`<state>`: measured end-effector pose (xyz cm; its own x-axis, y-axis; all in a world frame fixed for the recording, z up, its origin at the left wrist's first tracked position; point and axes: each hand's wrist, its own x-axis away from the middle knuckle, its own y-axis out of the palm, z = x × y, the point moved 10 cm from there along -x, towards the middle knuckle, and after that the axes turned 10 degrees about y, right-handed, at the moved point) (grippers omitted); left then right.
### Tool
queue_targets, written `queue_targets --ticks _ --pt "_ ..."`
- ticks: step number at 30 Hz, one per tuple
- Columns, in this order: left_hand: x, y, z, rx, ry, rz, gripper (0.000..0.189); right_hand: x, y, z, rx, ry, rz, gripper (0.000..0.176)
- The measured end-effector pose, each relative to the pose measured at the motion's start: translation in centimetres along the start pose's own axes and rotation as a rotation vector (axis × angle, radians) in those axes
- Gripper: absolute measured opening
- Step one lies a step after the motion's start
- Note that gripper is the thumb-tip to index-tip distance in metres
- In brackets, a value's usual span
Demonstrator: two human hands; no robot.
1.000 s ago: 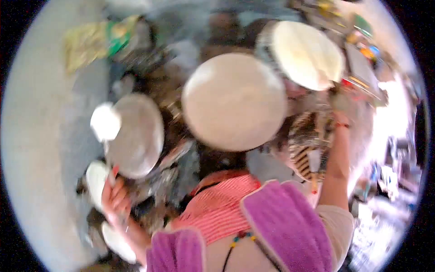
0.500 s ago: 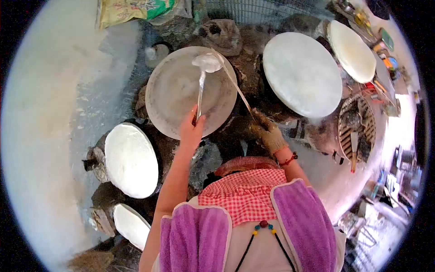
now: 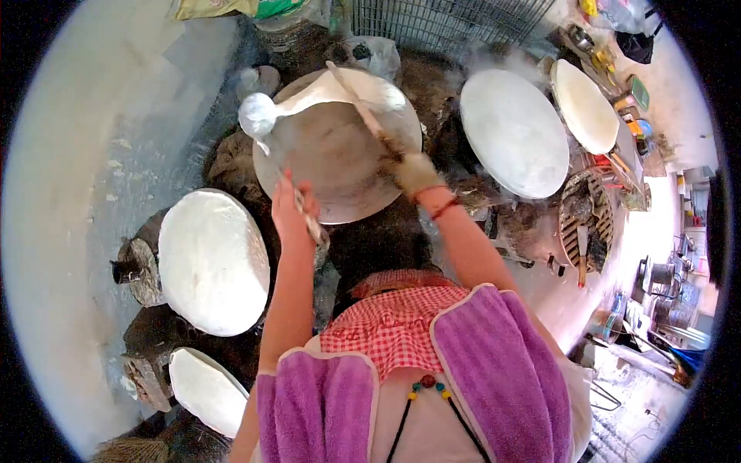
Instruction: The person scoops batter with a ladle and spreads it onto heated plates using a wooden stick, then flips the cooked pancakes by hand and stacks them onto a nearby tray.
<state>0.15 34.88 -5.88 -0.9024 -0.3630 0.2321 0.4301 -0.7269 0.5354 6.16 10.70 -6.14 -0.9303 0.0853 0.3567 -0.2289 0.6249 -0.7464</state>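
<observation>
In front of me is a round flat griddle (image 3: 332,174) with a band of white batter (image 3: 312,94) along its far part. My left hand (image 3: 293,210) is closed round the handle of a ladle (image 3: 257,116). The ladle's batter-coated bowl is at the griddle's far left rim, next to the batter's end. My gloved right hand (image 3: 411,168) grips a wooden spreader stick (image 3: 353,99), which slants across the griddle over the batter. Its fingers are partly blurred.
More round griddles stand around: a white-covered one (image 3: 515,133) and another (image 3: 585,106) on the right, two white-covered ones (image 3: 214,262) (image 3: 207,392) on the left. A slatted basket (image 3: 571,224) with a wooden-handled scraper (image 3: 583,255) lies right. Steam rises at the back.
The ladle has moved left from over the griddle to its rim, and a band of batter now lies on the surface. My right hand and the stick have moved left and inward over the griddle.
</observation>
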Motion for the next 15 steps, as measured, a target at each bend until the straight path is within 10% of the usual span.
queue_targets --ticks 2,5,10,12,15 --pt "2.6 -4.1 1.2 -0.258 0.061 -0.087 0.045 1.0 -2.1 2.8 -0.453 -0.291 0.141 0.046" --pt "6.7 -6.2 2.8 -0.369 0.147 -0.063 0.041 0.9 0.9 8.0 -0.604 0.076 0.106 0.044" --pt "5.6 -7.4 3.5 -0.6 0.29 -0.106 0.041 -4.3 5.8 0.3 0.284 -0.12 0.111 0.044" --pt "7.7 -7.9 6.0 -0.471 0.263 -0.086 0.042 -6.2 4.3 5.1 -0.581 0.015 -0.111 0.041" --pt "10.3 -8.6 11.6 -0.524 0.482 -0.04 0.043 -3.3 1.5 4.0 -1.024 -0.04 -0.194 0.05"
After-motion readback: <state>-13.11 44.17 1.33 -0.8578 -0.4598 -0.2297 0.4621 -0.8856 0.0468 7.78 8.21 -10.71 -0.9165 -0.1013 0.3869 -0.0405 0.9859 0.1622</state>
